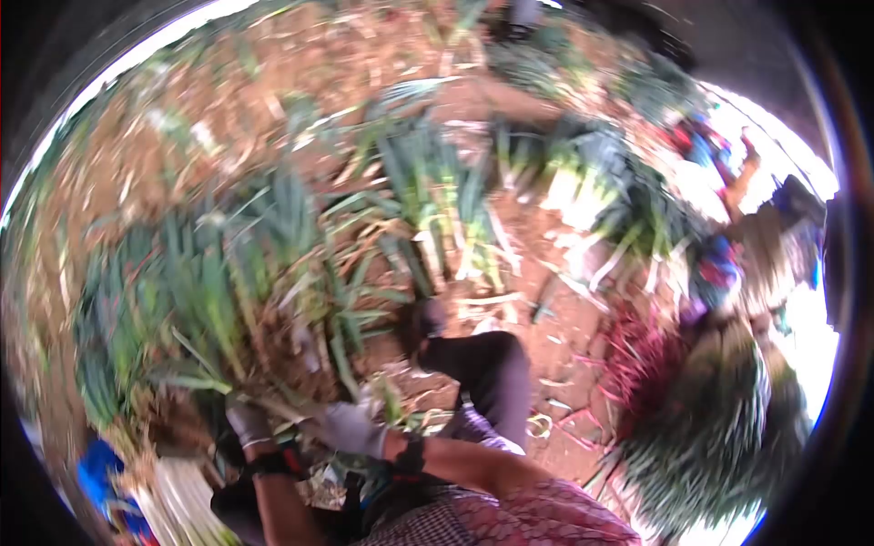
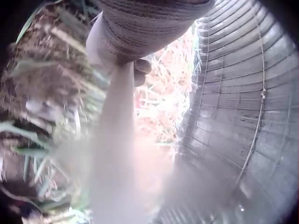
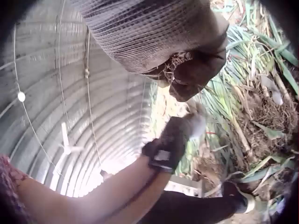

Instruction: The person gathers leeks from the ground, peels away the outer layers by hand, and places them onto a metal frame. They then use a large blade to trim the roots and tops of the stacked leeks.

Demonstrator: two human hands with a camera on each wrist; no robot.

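Observation:
In the head view my gloved left hand (image 1: 248, 422) and gloved right hand (image 1: 350, 428) work close together low in the picture. Between them runs a long green onion (image 1: 278, 407), its leaves reaching out to the left. The left wrist view shows my left hand gripping its pale stalk, blurred near the camera. My right hand's curled fingers hold the root end, with brown roots (image 3: 176, 63) poking out of the fist in the right wrist view. Unsorted green onions (image 1: 196, 282) lie in a thick row in front of both hands.
White trimmed stalks (image 1: 182, 505) lie at lower left. More bundles (image 1: 446, 182) lie ahead on bare soil, and a large tied heap (image 1: 710, 419) is at right beside red strands (image 1: 637, 355). Other people (image 1: 715, 150) are at far right. A ribbed curved roof (image 3: 107, 107) arches overhead.

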